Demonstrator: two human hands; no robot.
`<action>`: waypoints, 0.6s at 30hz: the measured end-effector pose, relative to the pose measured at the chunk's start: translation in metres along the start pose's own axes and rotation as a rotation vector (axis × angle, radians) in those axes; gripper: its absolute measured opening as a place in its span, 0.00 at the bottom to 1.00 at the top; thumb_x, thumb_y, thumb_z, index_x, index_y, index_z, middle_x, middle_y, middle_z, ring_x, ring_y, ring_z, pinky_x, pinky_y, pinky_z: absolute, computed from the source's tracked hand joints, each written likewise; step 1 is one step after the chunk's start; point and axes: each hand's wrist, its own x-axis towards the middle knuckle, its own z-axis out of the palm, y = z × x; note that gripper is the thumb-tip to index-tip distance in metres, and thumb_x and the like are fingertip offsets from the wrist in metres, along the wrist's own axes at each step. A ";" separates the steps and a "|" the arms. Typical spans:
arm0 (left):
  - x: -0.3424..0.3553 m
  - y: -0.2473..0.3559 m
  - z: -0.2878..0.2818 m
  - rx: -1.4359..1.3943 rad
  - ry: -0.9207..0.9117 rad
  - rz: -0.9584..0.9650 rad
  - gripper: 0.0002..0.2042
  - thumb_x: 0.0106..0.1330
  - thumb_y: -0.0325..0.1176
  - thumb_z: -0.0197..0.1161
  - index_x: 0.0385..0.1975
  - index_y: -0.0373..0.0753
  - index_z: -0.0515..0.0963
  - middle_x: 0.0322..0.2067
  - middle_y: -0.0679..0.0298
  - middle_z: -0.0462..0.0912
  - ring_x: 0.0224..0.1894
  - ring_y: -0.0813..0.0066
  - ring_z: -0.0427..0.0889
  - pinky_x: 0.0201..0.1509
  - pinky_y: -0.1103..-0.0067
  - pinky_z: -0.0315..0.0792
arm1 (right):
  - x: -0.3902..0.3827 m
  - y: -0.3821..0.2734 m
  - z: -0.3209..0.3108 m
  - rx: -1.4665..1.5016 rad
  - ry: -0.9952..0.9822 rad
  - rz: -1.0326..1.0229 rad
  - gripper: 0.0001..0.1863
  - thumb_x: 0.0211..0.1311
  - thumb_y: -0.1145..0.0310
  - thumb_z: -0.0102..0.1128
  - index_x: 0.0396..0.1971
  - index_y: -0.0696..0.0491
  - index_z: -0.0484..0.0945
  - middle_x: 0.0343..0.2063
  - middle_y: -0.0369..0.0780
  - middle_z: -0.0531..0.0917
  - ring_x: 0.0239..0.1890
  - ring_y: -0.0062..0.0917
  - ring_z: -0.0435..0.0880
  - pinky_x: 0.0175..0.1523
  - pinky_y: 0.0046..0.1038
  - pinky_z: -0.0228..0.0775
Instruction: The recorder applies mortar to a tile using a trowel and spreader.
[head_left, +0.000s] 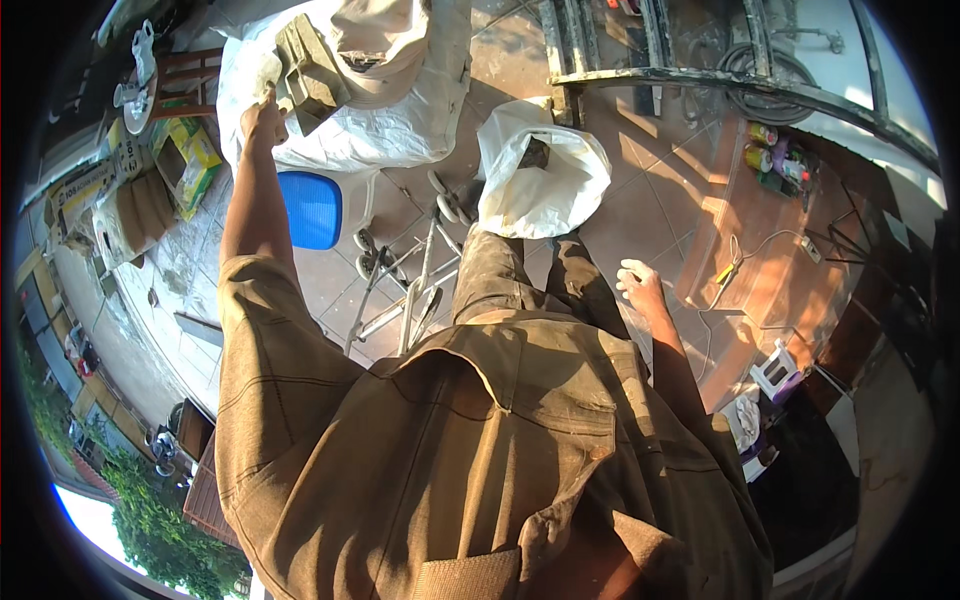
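Note:
My left arm reaches out to the far left, and my left hand (262,124) is closed at the edge of a grey-brown, dirt-crusted, angular tool (311,72). Its exact kind is hard to make out. Under and beside it lie a large white plastic sack (400,135) and a beige fabric bundle (382,45). On my right side, my right hand (642,287) hangs with fingers loosely curled and apart, holding nothing. Ahead of my legs an open white bag (545,185) stands on the tiles, with a dark lump (535,152) inside its mouth.
A folding metal frame with wheels (410,290) stands left of my legs, near a blue seat (310,210). A dirty metal rack (680,75) stands at the far right. A cable (735,262) trails over the reddish step at right. Paper sacks (130,215) lie at left.

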 end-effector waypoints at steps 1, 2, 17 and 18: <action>0.006 -0.005 0.007 0.267 -0.006 0.070 0.28 0.63 0.49 0.61 0.48 0.25 0.75 0.41 0.49 0.83 0.44 0.64 0.83 0.45 0.76 0.73 | 0.001 0.011 0.002 0.004 0.019 0.015 0.16 0.60 0.71 0.57 0.48 0.58 0.77 0.32 0.42 0.84 0.27 0.20 0.82 0.32 0.22 0.73; 0.013 -0.019 0.013 0.021 -0.014 0.104 0.31 0.61 0.49 0.64 0.53 0.25 0.71 0.44 0.48 0.82 0.47 0.63 0.81 0.47 0.76 0.73 | 0.006 0.022 0.004 -0.053 0.006 0.001 0.16 0.59 0.70 0.57 0.47 0.59 0.77 0.32 0.43 0.84 0.27 0.21 0.82 0.34 0.24 0.73; 0.020 -0.071 -0.044 0.057 0.506 0.312 0.35 0.63 0.53 0.57 0.57 0.26 0.67 0.56 0.40 0.71 0.57 0.48 0.72 0.60 0.67 0.65 | 0.140 -0.019 0.084 0.218 -0.043 0.136 0.64 0.43 0.55 0.77 0.70 0.55 0.37 0.68 0.55 0.53 0.68 0.39 0.58 0.68 0.34 0.56; -0.019 -0.054 -0.011 -0.106 0.553 0.276 0.32 0.64 0.51 0.55 0.56 0.26 0.68 0.55 0.41 0.72 0.56 0.49 0.72 0.60 0.67 0.65 | 0.151 -0.009 0.088 0.190 0.030 0.192 0.67 0.41 0.53 0.78 0.70 0.55 0.33 0.68 0.55 0.51 0.70 0.38 0.55 0.69 0.34 0.53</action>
